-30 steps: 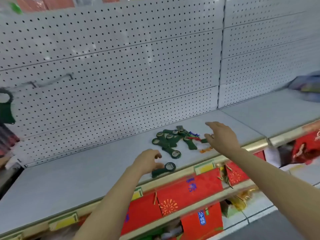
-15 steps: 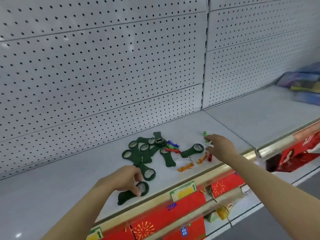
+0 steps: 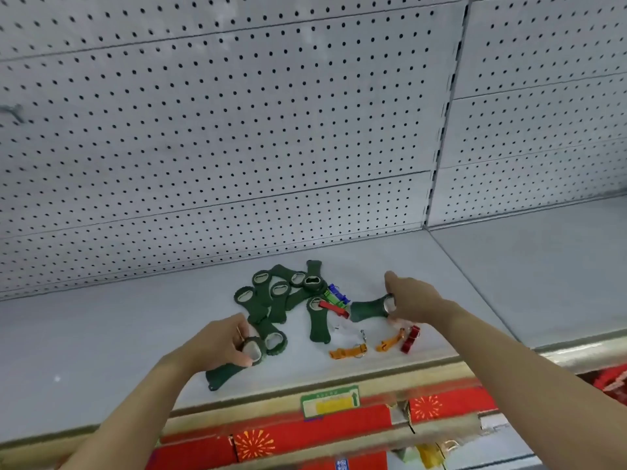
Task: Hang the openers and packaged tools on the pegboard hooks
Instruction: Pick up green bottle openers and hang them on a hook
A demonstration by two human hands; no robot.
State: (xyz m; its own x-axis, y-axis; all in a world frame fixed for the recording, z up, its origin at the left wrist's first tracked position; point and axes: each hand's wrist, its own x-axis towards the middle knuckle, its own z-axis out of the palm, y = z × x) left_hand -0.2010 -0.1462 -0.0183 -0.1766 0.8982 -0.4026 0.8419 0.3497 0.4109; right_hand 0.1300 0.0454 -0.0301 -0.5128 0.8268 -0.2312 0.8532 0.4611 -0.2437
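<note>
Head view: left hand (image 3: 217, 344) has its fingers (image 3: 245, 359) pinched on the ring end of a dark green opener (image 3: 234, 362), handle pointing down-left over the shelf (image 3: 101, 351) front; same grip as 0.5 s ago. Right hand (image 3: 412, 300) differs: earlier it was reaching with nothing in it near the small coloured pieces, now its fingers are closed on the ring end of a second green opener (image 3: 368, 308), handle pointing left; can't tell whether it's off the shelf. Rest of the green opener pile (image 3: 278, 300) lies between the hands toward the pegboard (image 3: 237, 130). Orange keychain openers (image 3: 347, 351), a red one (image 3: 410, 339) and blue/green ones (image 3: 336, 295) lie loose on the shelf near the right hand. One bare hook (image 3: 13, 111) on the pegboard at far left, nothing hung in view.
</note>
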